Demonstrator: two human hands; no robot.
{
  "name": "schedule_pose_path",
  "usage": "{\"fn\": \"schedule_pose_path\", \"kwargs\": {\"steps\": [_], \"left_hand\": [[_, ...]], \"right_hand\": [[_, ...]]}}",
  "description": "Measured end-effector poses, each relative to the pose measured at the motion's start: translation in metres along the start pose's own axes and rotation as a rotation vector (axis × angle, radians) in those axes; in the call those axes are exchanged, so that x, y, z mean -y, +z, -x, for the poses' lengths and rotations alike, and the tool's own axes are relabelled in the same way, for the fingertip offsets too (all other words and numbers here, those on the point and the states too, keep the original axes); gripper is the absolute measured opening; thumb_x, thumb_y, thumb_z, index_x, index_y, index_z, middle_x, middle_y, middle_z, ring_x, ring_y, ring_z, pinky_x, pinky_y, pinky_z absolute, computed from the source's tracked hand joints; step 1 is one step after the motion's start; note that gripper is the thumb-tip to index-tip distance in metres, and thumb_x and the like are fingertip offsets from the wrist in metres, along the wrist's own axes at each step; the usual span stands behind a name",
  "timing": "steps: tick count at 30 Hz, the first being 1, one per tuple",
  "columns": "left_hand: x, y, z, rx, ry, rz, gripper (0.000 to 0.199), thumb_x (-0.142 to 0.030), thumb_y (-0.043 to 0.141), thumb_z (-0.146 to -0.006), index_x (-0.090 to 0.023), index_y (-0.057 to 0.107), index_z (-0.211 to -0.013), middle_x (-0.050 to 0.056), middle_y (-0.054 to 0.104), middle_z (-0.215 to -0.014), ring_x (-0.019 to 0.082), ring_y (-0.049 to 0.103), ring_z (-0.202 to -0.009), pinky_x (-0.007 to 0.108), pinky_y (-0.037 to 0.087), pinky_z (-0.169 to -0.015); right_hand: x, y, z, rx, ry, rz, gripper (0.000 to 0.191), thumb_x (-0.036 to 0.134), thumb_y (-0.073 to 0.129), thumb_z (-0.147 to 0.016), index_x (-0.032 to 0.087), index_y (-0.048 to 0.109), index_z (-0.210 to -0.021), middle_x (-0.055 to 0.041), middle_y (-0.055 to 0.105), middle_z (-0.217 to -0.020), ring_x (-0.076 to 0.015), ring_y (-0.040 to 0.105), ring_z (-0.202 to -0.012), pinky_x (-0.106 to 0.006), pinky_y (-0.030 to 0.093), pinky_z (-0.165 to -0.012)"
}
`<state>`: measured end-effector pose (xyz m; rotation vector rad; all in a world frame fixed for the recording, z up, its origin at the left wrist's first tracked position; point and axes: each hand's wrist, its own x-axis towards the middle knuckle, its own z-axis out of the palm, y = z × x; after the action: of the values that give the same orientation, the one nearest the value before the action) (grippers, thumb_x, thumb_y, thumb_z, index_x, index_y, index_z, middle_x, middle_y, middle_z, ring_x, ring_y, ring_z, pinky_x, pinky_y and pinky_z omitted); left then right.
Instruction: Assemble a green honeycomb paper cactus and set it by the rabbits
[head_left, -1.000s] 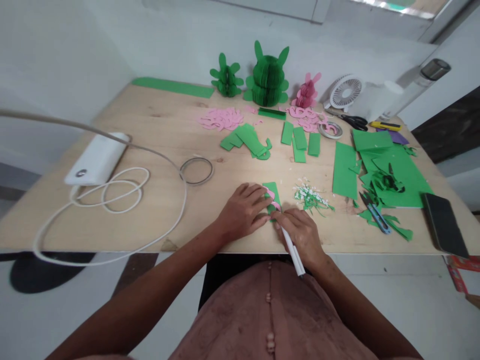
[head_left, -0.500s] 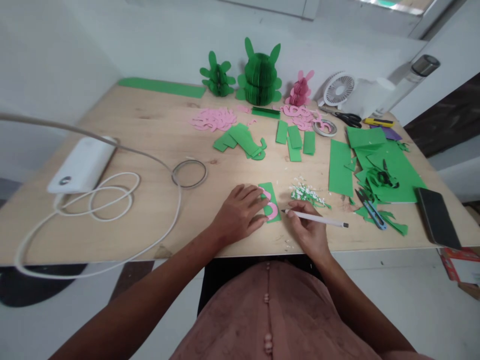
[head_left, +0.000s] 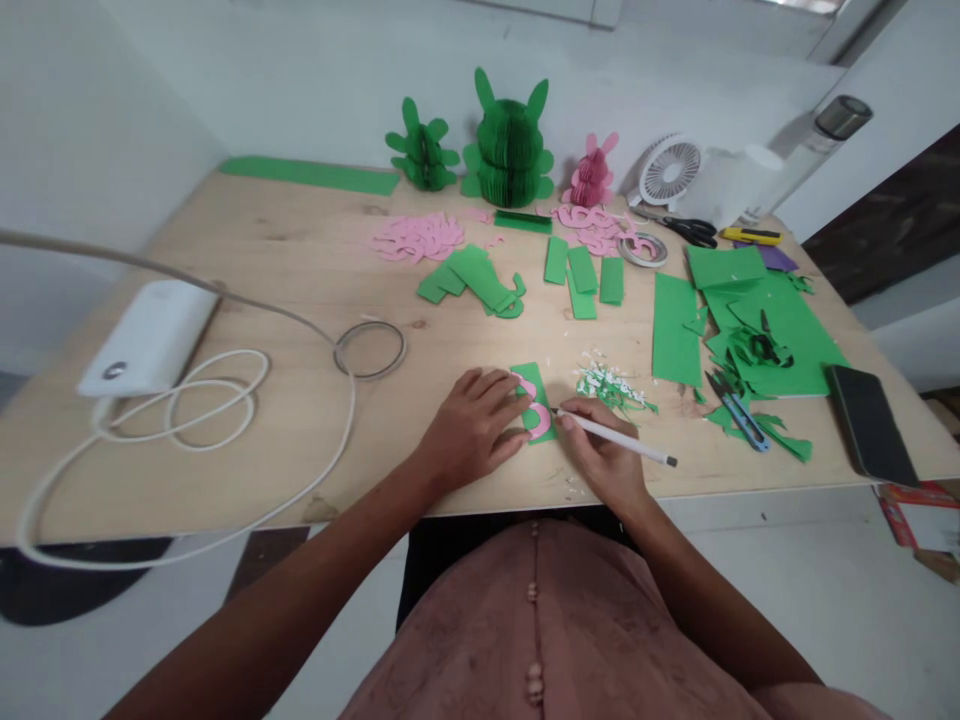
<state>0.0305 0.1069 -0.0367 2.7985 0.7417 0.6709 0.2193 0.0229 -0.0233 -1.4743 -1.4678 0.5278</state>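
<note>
My left hand (head_left: 476,425) lies flat with its fingers stretched out, pressing on a green paper strip (head_left: 545,433) and a curved pink paper cutout (head_left: 538,420) on top of it. The fingers cover part of both papers. In my right hand (head_left: 607,455) is a slim white pen (head_left: 619,437), gripped near its dark point. That point meets the right edge of the green strip, close beside the pink cutout. A small heap of white and green paper scraps (head_left: 607,385) lies just beyond my right hand.
Pink cutouts (head_left: 420,238) and green strips (head_left: 480,278) lie farther back, before paper honeycomb figures (head_left: 511,150). Blue thread snips (head_left: 739,412), green sheets (head_left: 675,330) and a phone (head_left: 870,425) lie at right. A white cable (head_left: 349,430) loops from a white device (head_left: 150,335) at left.
The pen in my right hand has moved left, and its point has come to the green strip's edge. My left hand stays on the papers. The view has shifted slightly.
</note>
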Motion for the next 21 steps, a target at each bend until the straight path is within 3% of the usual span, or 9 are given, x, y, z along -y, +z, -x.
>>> {"fn": "schedule_pose_path", "kwargs": {"steps": [4, 11, 15, 21], "left_hand": [[0.000, 0.000, 0.000, -0.004, -0.003, 0.001, 0.033, -0.035, 0.052, -0.090, -0.018, 0.063, -0.115, 0.013, 0.061, -0.123, 0.028, 0.051, -0.121, 0.048, 0.038, -0.104], [0.001, 0.001, 0.001, 0.000, 0.003, 0.003, 0.034, -0.035, 0.053, -0.089, -0.018, 0.063, -0.117, 0.013, 0.061, -0.123, 0.028, 0.051, -0.120, 0.049, 0.037, -0.105], [0.001, 0.001, 0.001, -0.005, 0.001, 0.004, 0.034, -0.035, 0.053, -0.089, -0.018, 0.062, -0.117, 0.012, 0.061, -0.123, 0.028, 0.051, -0.120, 0.049, 0.037, -0.104], [0.001, -0.001, 0.000, 0.003, 0.007, 0.002, 0.036, -0.036, 0.052, -0.090, -0.017, 0.062, -0.118, 0.013, 0.061, -0.123, 0.028, 0.051, -0.119, 0.048, 0.037, -0.103]], "right_hand": [[-0.002, 0.001, 0.000, 0.055, -0.161, 0.118, 0.014, 0.022, 0.055, -0.090, 0.023, 0.066, -0.098, -0.0049, 0.073, -0.095, -0.0193, 0.067, -0.087, -0.034, 0.052, -0.082], [-0.003, 0.003, 0.000, 0.097, -0.215, 0.231, 0.016, 0.022, 0.053, -0.092, 0.021, 0.066, -0.101, -0.0058, 0.073, -0.095, -0.0190, 0.066, -0.080, -0.035, 0.052, -0.078], [0.003, 0.000, 0.002, 0.073, -0.087, 0.091, 0.013, 0.023, 0.055, -0.090, 0.022, 0.066, -0.097, -0.0047, 0.072, -0.093, -0.0187, 0.066, -0.085, -0.033, 0.052, -0.080], [0.011, 0.002, 0.010, 0.099, 0.115, -0.001, 0.006, 0.025, 0.058, -0.086, 0.022, 0.062, -0.088, -0.0009, 0.068, -0.078, -0.0149, 0.064, -0.069, -0.025, 0.049, -0.061]]}}
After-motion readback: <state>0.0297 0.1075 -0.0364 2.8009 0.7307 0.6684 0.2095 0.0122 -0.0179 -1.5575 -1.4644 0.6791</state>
